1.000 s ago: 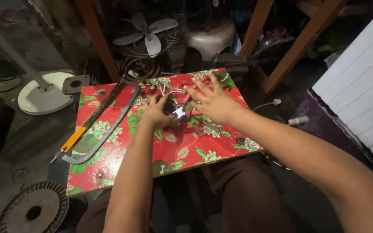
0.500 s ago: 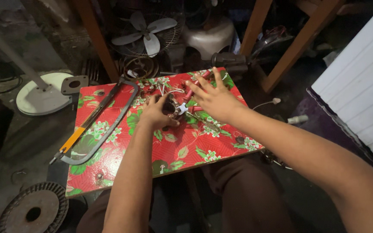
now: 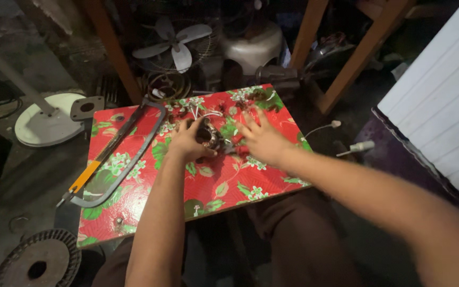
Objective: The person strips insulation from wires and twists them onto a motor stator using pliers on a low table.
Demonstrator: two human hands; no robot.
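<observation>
A small dark motor part (image 3: 206,136) with white wires (image 3: 204,113) lies near the middle of a low table covered in a red flowered cloth (image 3: 224,183). My left hand (image 3: 188,142) is curled around its left side and grips it. My right hand (image 3: 261,139) rests just to its right, fingers spread, with a thin red-handled tool (image 3: 236,149) under its thumb side pointing at the part. Whether the right hand truly grips that tool is unclear.
A hacksaw (image 3: 113,152) with an orange handle lies on the table's left part. Behind the table stand fan blades (image 3: 173,40), a wire guard, a white dome-shaped housing (image 3: 253,45) and wooden legs (image 3: 354,58). A white round base (image 3: 43,119) and a ribbed disc (image 3: 38,260) sit on the floor at left.
My right hand has drawn in closer to the motor part and lowered onto the cloth. The left hand keeps its grip. The view has shifted slightly.
</observation>
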